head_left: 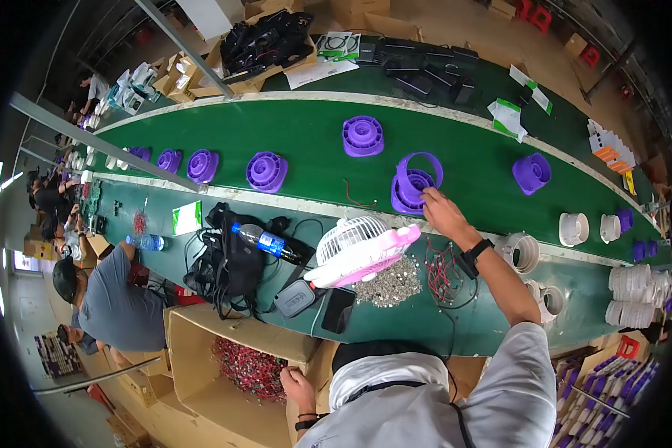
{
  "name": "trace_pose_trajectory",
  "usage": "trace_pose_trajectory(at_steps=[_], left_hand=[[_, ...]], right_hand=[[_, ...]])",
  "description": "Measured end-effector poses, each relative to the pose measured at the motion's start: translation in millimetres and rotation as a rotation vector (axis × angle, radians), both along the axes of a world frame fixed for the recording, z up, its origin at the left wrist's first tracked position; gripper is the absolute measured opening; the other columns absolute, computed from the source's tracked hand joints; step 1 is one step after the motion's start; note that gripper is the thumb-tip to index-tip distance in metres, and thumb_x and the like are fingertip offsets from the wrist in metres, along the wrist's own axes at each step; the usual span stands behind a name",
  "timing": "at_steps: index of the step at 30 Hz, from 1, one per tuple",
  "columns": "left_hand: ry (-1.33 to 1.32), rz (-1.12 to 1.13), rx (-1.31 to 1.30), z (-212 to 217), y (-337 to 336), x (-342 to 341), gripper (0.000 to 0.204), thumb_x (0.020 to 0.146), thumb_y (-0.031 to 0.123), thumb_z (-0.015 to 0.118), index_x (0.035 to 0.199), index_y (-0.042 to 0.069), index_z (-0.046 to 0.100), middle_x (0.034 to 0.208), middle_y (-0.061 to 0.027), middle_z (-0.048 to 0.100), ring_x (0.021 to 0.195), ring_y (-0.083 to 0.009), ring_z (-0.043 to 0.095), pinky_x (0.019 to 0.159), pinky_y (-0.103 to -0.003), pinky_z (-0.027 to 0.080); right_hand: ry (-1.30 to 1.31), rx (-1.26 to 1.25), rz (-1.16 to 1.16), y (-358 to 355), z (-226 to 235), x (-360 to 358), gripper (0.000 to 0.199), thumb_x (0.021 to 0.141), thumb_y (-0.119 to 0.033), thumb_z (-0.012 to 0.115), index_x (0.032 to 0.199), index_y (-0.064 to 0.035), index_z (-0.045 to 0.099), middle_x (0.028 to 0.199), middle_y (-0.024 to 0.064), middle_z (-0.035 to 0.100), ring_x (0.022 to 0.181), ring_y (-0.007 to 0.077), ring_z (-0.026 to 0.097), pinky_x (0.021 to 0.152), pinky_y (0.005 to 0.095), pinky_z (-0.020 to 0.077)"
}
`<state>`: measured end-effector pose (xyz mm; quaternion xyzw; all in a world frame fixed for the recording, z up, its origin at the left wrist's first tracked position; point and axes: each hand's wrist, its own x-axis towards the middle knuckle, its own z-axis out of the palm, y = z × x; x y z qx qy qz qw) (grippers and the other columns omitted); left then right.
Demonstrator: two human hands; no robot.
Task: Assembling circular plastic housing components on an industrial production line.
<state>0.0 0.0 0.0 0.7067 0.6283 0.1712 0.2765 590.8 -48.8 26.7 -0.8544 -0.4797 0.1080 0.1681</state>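
1. Nearest, by the right side of an open cardboard box (239,327): the left hand (297,387), fingers loosely curled, tips bent out of sight; impossible to tell whether holding anything.
2. Inside the same box, just beside that hand: a heap of small red parts (246,367), mixed with darker bits.
3. Next, on the green worktable (396,332): a black phone (339,310), with a grey device (296,299) just to the left.
4. Beyond the phone: a pile of small metal pieces (388,285), partly behind a tilted pink-and-white fan (362,250); to the right, a tangle of red wires (443,275).
5. Farther out, over the green belt (313,149): the right hand (444,215), thumb and fingers nearly together, apparently pinching the lower edge of a purple ring (401,172).
6. Directly under that ring, on the belt: a purple base (409,200), partly covered by ring and fingers.
7. Along the belt, well apart: another purple base (364,136), farther away.
8. Farthest, on the back table: scattered black parts (425,71).
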Motion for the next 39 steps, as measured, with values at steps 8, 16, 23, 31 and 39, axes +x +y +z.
trace_pose_trajectory(at_steps=[8, 16, 23, 31, 39], left_hand=[[0.003, 0.022, 0.05, 1.0, 17.4, -11.0, 0.018, 0.094, 0.01, 0.045, 0.086, -0.001, 0.057, 0.088, -0.0175, 0.058, 0.085, -0.0365, 0.055, 0.078, -0.046, 0.043], [0.031, 0.028, 0.084, 4.8, 17.7, -9.5, 0.019, 0.095, 0.011, 0.046, 0.087, -0.001, 0.057, 0.088, -0.0184, 0.058, 0.086, -0.0382, 0.055, 0.078, -0.047, 0.042], [0.038, 0.014, 0.09, 4.8, 22.3, -11.0, 0.018, 0.095, 0.011, 0.046, 0.086, -0.001, 0.057, 0.088, -0.0192, 0.058, 0.084, -0.039, 0.055, 0.077, -0.048, 0.043], [0.071, 0.053, 0.105, 1.2, 19.4, -8.4, 0.017, 0.092, 0.01, 0.05, 0.083, 0.001, 0.06, 0.086, -0.0215, 0.062, 0.083, -0.0413, 0.058, 0.076, -0.049, 0.045], [0.098, 0.05, 0.142, 11.6, 13.2, -8.6, 0.017, 0.093, 0.013, 0.05, 0.085, 0.003, 0.062, 0.088, -0.0185, 0.062, 0.085, -0.0376, 0.059, 0.075, -0.048, 0.047]], right_hand=[[-0.059, -0.196, 0.071, 9.3, -15.4, -20.4, 0.025, 0.084, -0.01, 0.06, 0.107, 0.0016, 0.062, 0.115, 0.0176, 0.059, 0.107, 0.0364, 0.061, 0.095, 0.0438, 0.0514], [-0.101, -0.135, 0.029, -7.4, -21.8, -13.9, 0.025, 0.083, -0.014, 0.062, 0.103, 0.0016, 0.062, 0.114, 0.0184, 0.059, 0.106, 0.0378, 0.061, 0.094, 0.0454, 0.0513], [-0.037, -0.13, 0.005, -14.9, -20.1, -7.2, 0.021, 0.084, -0.014, 0.062, 0.098, 0.0009, 0.062, 0.112, 0.018, 0.059, 0.105, 0.0382, 0.061, 0.092, 0.0472, 0.0517], [-0.075, -0.046, -0.067, -30.2, -41.2, 9.2, 0.016, 0.085, -0.015, 0.063, 0.083, 0.0003, 0.067, 0.102, 0.0201, 0.064, 0.094, 0.0397, 0.064, 0.083, 0.0498, 0.0534], [-0.008, -0.084, -0.213, -33.0, -38.0, -0.5, 0.012, 0.083, -0.012, 0.067, 0.086, -0.0005, 0.07, 0.103, 0.0217, 0.065, 0.093, 0.0415, 0.065, 0.084, 0.0502, 0.0534]])
